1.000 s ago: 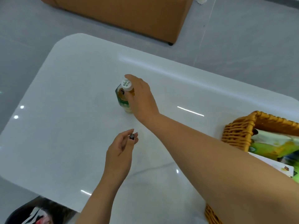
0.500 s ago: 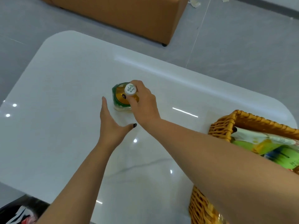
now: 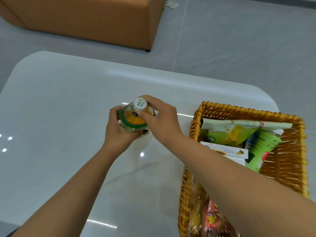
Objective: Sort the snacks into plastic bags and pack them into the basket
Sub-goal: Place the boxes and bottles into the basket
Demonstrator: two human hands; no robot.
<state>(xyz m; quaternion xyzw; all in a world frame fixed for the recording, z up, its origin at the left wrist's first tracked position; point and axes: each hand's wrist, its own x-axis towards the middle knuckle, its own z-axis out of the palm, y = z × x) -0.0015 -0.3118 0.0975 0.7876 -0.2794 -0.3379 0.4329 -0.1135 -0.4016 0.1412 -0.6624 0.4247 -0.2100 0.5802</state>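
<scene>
White and glossy, the tabletop (image 3: 56, 117) fills most of the view, with grey floor tiles beyond it and a tan upholstered seat (image 3: 89, 19) at the far side. On the tabletop's right part sits a woven wicker basket (image 3: 289, 165), its near end hidden under the right forearm. Inside it lie a green and yellow snack bag (image 3: 227, 132), a green-labelled bottle (image 3: 261, 147) tilted on its side, a white flat box (image 3: 225, 150), and at the near end a clear bag of red and yellow sweets (image 3: 205, 214). Left of the basket, apart from it, a bottle of orange drink (image 3: 133, 120) with a green label is seen from above, between both hands; whether its base touches the tabletop cannot be told. The left hand (image 3: 118, 129) wraps its grip round the bottle's body, thumb curled across the near side. The right hand (image 3: 162, 120) pinches the white cap (image 3: 140, 104) between thumb and fingers.
</scene>
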